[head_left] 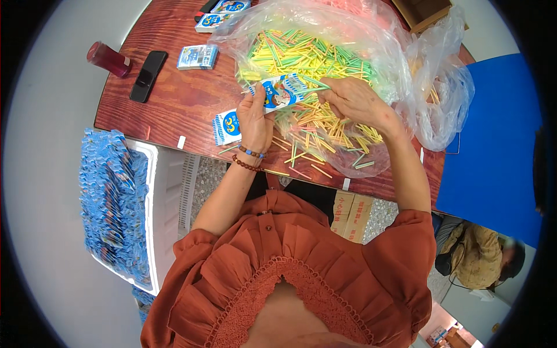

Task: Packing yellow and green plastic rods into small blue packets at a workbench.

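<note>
My left hand (pixel 256 117) holds a small blue and white packet (pixel 282 93) above the wooden table (pixel 185 98). My right hand (pixel 355 100) pinches a few thin sticks at the packet's open right end. Both hands hover over a heap of yellow, green and pink sticks (pixel 313 64) lying in an opened clear plastic bag (pixel 348 29). Another blue and white packet (pixel 227 127) lies on the table just left of my left wrist. Loose sticks (pixel 301 156) are scattered near the table's front edge.
More packets (pixel 197 57) lie at the table's back left, beside a black phone (pixel 148 75) and a red bottle (pixel 108 59). A white crate (pixel 165 191) of filled blue packets (pixel 113 203) stands at my left. Cardboard boxes (pixel 352 213) sit under the table; another person (pixel 481 255) is at lower right.
</note>
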`<state>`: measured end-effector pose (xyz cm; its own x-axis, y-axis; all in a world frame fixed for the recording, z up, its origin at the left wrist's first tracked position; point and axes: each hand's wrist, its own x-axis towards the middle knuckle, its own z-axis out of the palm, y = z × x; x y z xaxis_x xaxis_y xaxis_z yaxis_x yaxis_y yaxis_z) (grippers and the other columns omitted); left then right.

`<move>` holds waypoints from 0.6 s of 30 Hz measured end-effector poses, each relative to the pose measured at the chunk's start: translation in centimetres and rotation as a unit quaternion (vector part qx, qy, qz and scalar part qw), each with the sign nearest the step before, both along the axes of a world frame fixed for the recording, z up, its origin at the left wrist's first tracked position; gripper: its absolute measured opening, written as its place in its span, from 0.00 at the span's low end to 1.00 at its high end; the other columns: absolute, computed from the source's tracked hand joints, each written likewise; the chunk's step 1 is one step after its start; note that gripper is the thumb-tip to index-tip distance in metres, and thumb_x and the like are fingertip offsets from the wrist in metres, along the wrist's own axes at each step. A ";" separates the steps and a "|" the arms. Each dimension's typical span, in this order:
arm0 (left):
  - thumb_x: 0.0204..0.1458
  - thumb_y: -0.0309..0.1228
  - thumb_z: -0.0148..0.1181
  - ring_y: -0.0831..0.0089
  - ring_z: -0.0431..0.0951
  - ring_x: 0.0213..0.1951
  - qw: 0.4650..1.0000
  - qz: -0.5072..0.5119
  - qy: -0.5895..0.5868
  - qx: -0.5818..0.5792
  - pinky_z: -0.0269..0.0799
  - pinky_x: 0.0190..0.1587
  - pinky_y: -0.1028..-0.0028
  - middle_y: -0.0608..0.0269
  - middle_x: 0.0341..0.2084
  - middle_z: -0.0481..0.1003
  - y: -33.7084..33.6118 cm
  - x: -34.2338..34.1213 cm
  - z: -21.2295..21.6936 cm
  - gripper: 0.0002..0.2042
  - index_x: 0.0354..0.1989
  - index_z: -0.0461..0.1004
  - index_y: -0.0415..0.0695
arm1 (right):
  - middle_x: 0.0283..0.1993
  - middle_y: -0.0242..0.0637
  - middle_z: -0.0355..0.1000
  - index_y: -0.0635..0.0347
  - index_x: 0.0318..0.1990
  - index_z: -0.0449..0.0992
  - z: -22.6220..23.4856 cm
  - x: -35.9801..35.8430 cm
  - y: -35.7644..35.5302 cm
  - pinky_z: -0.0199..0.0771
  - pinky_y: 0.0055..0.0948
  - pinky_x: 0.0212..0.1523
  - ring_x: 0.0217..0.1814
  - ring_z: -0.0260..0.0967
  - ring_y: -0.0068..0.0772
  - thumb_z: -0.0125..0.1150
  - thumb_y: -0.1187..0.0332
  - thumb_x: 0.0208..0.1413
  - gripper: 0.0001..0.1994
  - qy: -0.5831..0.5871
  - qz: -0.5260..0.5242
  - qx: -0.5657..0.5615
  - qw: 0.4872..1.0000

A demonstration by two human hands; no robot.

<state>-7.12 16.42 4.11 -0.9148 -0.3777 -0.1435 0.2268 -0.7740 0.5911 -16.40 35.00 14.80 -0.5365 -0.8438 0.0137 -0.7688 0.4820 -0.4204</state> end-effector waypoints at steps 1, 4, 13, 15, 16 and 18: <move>0.63 0.35 0.52 0.77 0.78 0.37 1.000 0.002 0.000 0.000 0.77 0.42 0.72 0.62 0.37 0.79 -0.2 0.0 -0.1 0.12 0.38 0.75 0.38 | 0.18 0.37 0.67 0.60 0.35 0.69 0.0 0.2 -0.1 0.65 0.40 0.28 0.24 0.67 0.44 0.44 0.61 0.62 0.12 0.021 -0.013 -0.017 1.000; 0.63 0.34 0.52 0.77 0.79 0.37 1.000 0.012 0.003 -0.001 0.77 0.42 0.73 0.62 0.37 0.79 -0.6 -0.1 -0.4 0.11 0.38 0.75 0.38 | 0.19 0.40 0.67 0.60 0.37 0.69 -0.4 -0.3 -0.1 0.66 0.42 0.29 0.25 0.68 0.47 0.46 0.61 0.62 0.11 0.090 -0.026 -0.010 0.996; 0.64 0.35 0.50 0.72 0.79 0.42 1.000 0.020 0.018 -0.014 0.78 0.46 0.70 0.58 0.41 0.78 -1.3 -0.1 -1.7 0.14 0.44 0.74 0.35 | 0.23 0.51 0.69 0.61 0.40 0.69 0.3 1.4 -2.3 0.67 0.50 0.32 0.29 0.70 0.57 0.47 0.60 0.63 0.12 0.105 -0.070 0.092 0.988; 0.64 0.35 0.51 0.73 0.79 0.42 1.000 0.018 0.017 -0.013 0.78 0.46 0.70 0.59 0.41 0.78 -1.3 -0.2 -1.5 0.13 0.44 0.74 0.35 | 0.23 0.51 0.69 0.61 0.40 0.69 0.2 1.4 -2.4 0.67 0.51 0.32 0.29 0.69 0.58 0.47 0.60 0.63 0.13 0.099 -0.061 0.101 0.988; 0.64 0.35 0.51 0.73 0.79 0.42 1.000 0.016 0.017 -0.012 0.78 0.46 0.70 0.59 0.41 0.78 -1.1 -0.2 -1.2 0.13 0.44 0.74 0.35 | 0.21 0.49 0.71 0.62 0.37 0.70 -0.1 1.2 -2.4 0.69 0.48 0.31 0.27 0.71 0.54 0.46 0.61 0.63 0.13 0.098 -0.033 0.077 0.992; 0.63 0.33 0.52 0.78 0.79 0.37 1.000 0.021 0.012 0.009 0.78 0.41 0.75 0.62 0.38 0.78 -1.0 -0.1 -0.5 0.10 0.41 0.74 0.38 | 0.20 0.47 0.72 0.64 0.35 0.70 0.3 0.6 -2.6 0.71 0.45 0.29 0.25 0.73 0.49 0.46 0.62 0.63 0.14 0.096 -0.005 0.052 0.994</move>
<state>-7.27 15.46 3.58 -0.9013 -0.4139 -0.1278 0.2741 -0.7733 0.5717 -15.79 32.38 15.08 -0.5410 -0.8405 0.0289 -0.8248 0.5235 -0.2137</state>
